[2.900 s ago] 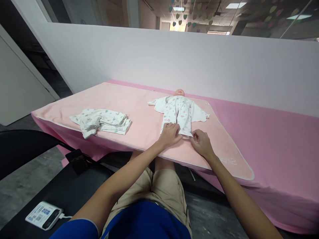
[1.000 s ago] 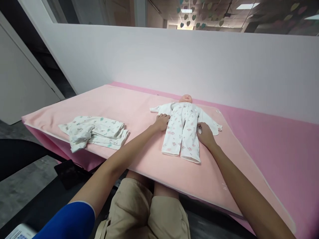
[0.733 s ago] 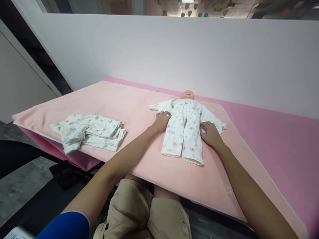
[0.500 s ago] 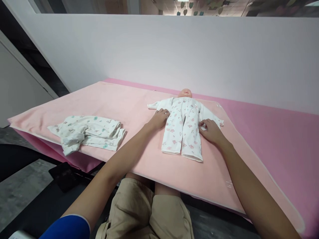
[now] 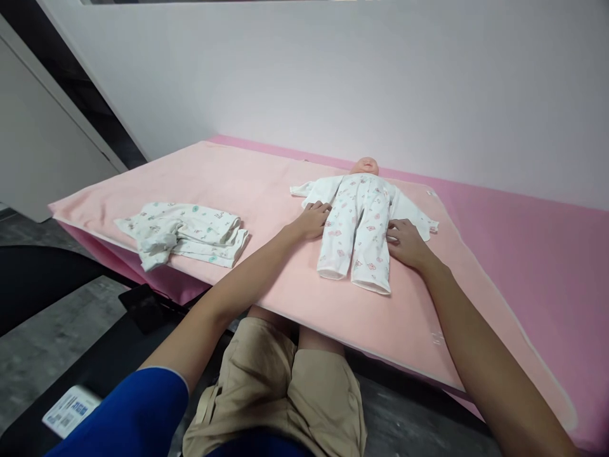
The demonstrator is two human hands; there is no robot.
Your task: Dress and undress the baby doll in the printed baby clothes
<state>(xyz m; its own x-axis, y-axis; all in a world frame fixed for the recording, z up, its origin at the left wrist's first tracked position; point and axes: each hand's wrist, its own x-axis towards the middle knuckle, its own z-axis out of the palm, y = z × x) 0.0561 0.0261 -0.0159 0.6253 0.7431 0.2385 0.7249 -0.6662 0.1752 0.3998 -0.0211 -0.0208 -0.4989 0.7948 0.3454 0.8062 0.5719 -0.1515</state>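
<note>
A white wall [image 5: 304,76] spans the top of the frame; a pale panel [image 5: 45,139] stands at upper left. At lower left, a black chair [image 5: 107,360] bears a white, label-printed device [image 5: 70,410].

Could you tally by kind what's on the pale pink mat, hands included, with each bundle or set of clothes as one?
Doll: 1
Pink-printed clothing set, over the doll: 1
Green-printed clothing bundle: 1
Hands, left hand and right hand: 2
Total: 5
</note>
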